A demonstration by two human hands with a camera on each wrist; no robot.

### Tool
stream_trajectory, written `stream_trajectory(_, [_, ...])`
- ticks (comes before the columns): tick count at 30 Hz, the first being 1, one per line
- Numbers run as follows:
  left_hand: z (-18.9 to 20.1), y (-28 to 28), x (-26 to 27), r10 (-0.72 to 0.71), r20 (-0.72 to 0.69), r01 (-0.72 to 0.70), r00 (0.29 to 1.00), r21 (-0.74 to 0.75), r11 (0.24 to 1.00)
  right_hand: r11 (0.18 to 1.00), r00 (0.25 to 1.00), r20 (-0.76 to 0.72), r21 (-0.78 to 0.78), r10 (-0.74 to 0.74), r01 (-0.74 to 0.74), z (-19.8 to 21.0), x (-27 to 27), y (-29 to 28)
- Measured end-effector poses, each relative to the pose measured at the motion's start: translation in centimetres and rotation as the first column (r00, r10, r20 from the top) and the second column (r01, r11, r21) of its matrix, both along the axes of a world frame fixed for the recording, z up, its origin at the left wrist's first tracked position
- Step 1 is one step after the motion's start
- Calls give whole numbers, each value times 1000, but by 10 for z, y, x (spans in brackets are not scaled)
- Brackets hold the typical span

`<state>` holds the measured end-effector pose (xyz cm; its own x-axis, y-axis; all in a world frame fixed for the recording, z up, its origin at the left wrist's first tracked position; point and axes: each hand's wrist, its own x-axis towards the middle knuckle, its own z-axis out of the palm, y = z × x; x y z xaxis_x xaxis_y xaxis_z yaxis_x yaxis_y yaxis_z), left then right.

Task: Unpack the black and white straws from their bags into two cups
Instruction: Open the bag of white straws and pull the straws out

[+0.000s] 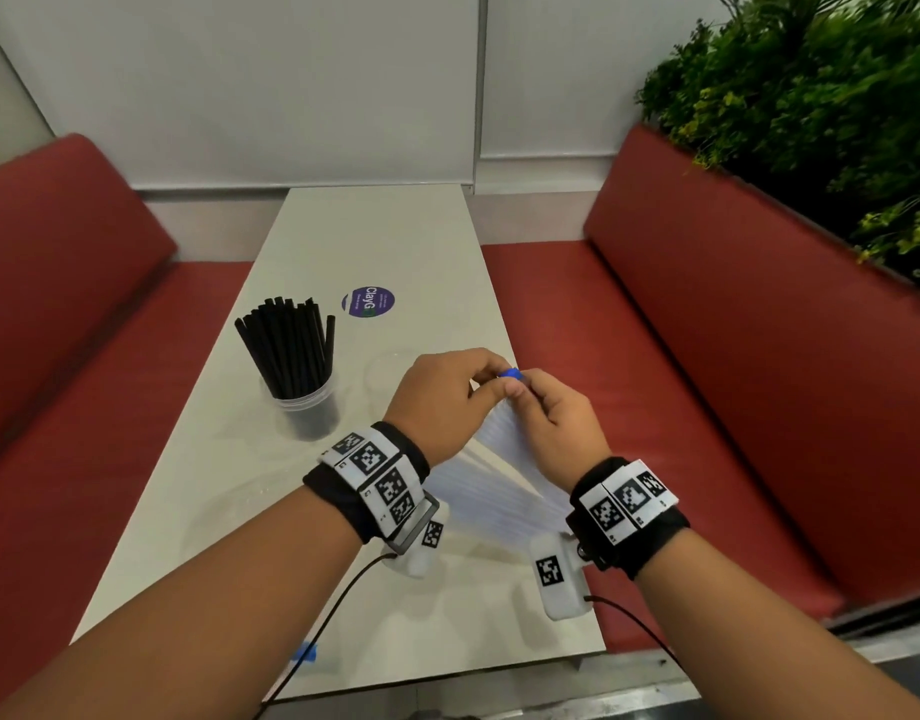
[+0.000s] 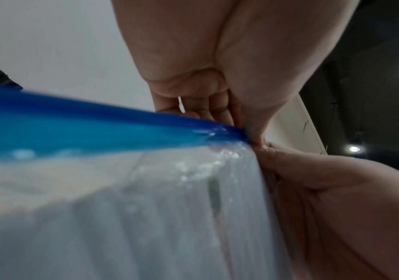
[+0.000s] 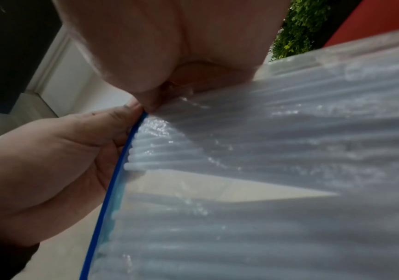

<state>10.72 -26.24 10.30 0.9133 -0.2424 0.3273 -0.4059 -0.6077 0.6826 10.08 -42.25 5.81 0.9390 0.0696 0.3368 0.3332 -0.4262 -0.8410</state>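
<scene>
Black straws (image 1: 291, 350) stand in a clear cup (image 1: 312, 413) on the left of the white table (image 1: 395, 236). A second clear cup (image 1: 377, 374) stands beside it, partly hidden behind my left hand (image 1: 486, 374). Both hands hold a clear zip bag (image 1: 499, 470) of white straws (image 3: 265, 142) up over the table. My left hand and right hand (image 1: 523, 387) pinch the bag's top corner at the blue zip strip (image 1: 510, 374), thumb tips meeting. In the left wrist view the blue strip (image 2: 97, 128) runs to the pinch point; the white straws (image 2: 145, 208) lie below.
A flat clear bag with a blue strip (image 1: 304, 654) lies near the table's front edge. A round purple sticker (image 1: 368, 302) marks the table's middle. Red benches (image 1: 707, 356) flank the table, with green plants (image 1: 811, 122) behind the right one. Wrist-camera cables hang below my forearms.
</scene>
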Motion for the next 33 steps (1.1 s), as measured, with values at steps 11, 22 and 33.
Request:
stream_trajectory(11, [-6,31,0,-49,222,19,974,137,990,997,993,120,-80,6,3,3,-1,19])
stream_trajectory(22, [-59,125,-18,251,-129,-231,959,150,961,957,996,-43,278,-72,81,19,23,1])
stream_trajectory(33, [-56,78,-27,-143,-484,-119,863,-471,874,818,984,-157,575,81,25,11,19,55])
